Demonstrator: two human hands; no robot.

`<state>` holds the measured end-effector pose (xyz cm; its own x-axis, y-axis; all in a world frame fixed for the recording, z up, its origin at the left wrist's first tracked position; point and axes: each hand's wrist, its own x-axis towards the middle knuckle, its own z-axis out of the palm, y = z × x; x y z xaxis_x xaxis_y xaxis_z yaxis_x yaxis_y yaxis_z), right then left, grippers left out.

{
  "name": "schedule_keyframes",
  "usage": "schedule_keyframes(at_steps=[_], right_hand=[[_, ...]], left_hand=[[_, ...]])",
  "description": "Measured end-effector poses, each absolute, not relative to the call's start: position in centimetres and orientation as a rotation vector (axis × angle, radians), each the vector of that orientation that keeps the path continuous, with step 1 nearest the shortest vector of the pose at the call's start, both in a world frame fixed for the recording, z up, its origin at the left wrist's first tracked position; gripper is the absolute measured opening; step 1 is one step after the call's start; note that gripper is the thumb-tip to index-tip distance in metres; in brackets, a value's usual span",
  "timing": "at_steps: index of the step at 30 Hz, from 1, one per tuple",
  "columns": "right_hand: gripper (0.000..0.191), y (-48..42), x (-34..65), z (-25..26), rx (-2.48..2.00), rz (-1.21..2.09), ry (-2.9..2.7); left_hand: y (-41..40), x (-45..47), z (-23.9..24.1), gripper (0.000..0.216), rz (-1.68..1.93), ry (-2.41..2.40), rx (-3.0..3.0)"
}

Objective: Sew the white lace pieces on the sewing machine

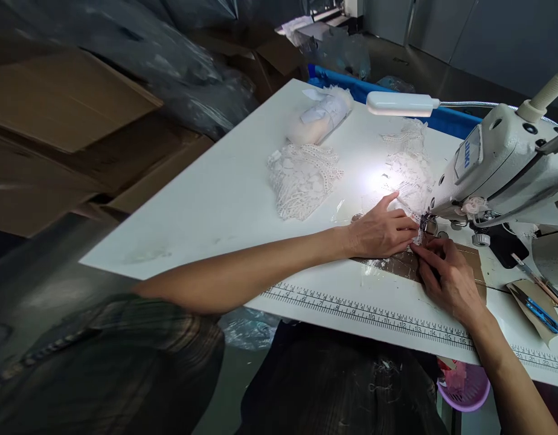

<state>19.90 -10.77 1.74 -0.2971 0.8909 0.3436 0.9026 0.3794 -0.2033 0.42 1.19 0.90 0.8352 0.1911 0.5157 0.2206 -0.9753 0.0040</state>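
Note:
My left hand [382, 229] lies on the white table [224, 199], its fingers pressed together on a strip of white lace [415, 217] right at the needle of the sewing machine [496, 163]. My right hand [444, 275] sits just in front of the needle, fingertips pinched on the same lace strip over a brown cardboard patch [476, 260]. More of the lace [408, 163] trails away behind the machine under the lamp's glare.
A pile of white lace pieces [304, 178] and a wrapped bundle [319, 118] lie farther back. A lamp head [399, 104] hangs above. A ruler strip [374, 314] runs along the front edge. Blue-handled snips [544, 314] lie right. Cardboard boxes [66, 103] stand left; a purple basket [464, 386] sits below.

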Motion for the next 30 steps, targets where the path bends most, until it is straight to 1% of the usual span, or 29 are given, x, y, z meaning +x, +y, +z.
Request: schedule_keyframes(at_steps=[8,13,21,27,30], right_hand=[[0.035,-10.6,19.7,2.1,-1.605,-0.055,-2.272],[0.036,-10.3,19.6,2.3,-1.666,0.005,-2.248],[0.039,-9.9,19.7,2.4,-1.771,0.060,-2.223],[0.041,-10.0,20.5,2.3,-1.657,0.254,-2.007],[0.040,-9.9,21.8,3.0,-1.678,0.419,-1.878]], left_hand=[[1.0,0.4,1.2,0.029,-0.696,-0.440,-3.007],[0.8,0.6,1.4,0.029,-0.632,-0.535,-3.017],[0.6,1.4,1.1,0.031,-0.617,-0.652,-2.968],[0.9,1.6,0.9,0.028,-0.720,-0.669,-2.917],[2.0,0.8,1.6,0.026,-0.826,-0.599,-2.940]])
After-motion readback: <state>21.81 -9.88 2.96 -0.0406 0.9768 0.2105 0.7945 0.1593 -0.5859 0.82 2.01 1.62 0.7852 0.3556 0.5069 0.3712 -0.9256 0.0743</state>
